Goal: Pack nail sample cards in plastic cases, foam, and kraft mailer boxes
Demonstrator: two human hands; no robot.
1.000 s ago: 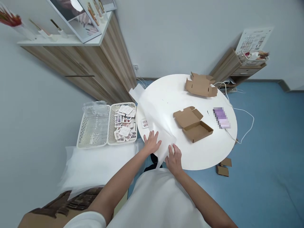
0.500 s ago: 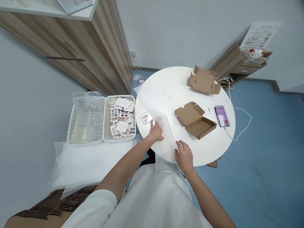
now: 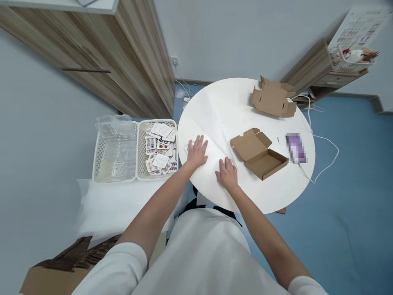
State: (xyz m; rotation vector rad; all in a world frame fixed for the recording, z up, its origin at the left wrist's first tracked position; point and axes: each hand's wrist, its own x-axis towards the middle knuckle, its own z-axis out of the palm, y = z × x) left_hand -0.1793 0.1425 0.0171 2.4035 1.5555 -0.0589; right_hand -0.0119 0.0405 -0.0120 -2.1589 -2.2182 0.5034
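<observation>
White, translucent sheet lies on the round bench, running slantwise from near its far left edge toward its near edge. Both of the person's hands are palm down. Left hand rests with fingers spread at the sheet's left side; its grip is wide and nothing is seen held. Right hand presses nearer the front edge, fingers likewise apart, grip without an object. Judged from this posture, the two hands act as weights, spaced so that thin, slippery material neither slides nor creases.

A clear case sits near the bench's left edge, partly hidden by the left hand; whether they touch cannot be told. An open cardboard box stands right of the sheet, its lid folded back, probably leaving the tray accessible. An unfolded carton is at the far right edge. Beyond the left edge, a basket of cards adjoins a basket of clear plastic, seemingly stationed within reach.
</observation>
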